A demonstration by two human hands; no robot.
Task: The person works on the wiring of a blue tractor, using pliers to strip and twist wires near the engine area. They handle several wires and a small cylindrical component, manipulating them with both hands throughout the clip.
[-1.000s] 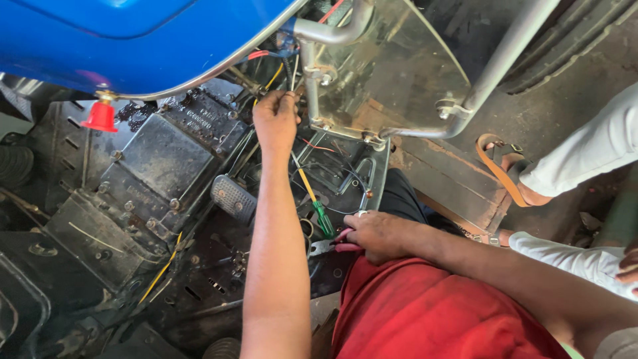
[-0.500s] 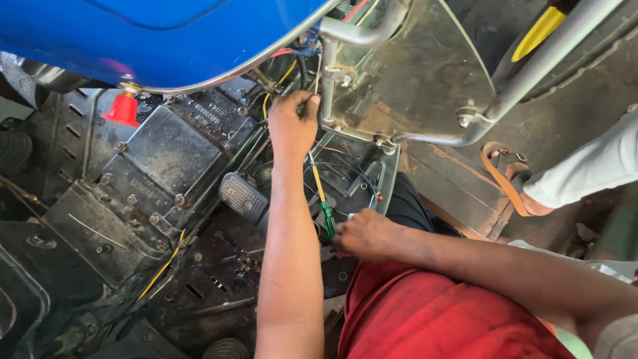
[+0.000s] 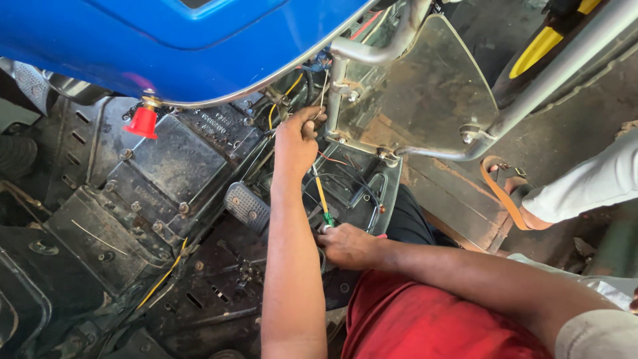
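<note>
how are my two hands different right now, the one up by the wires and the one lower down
The left hand is stretched up under the blue hood, fingers pinched at the wires. The right hand sits lower, near the red shirt, closed around a tool with a green and yellow shaft. The left forearm runs straight up; the right comes in from the side. Both are bare.
</note>
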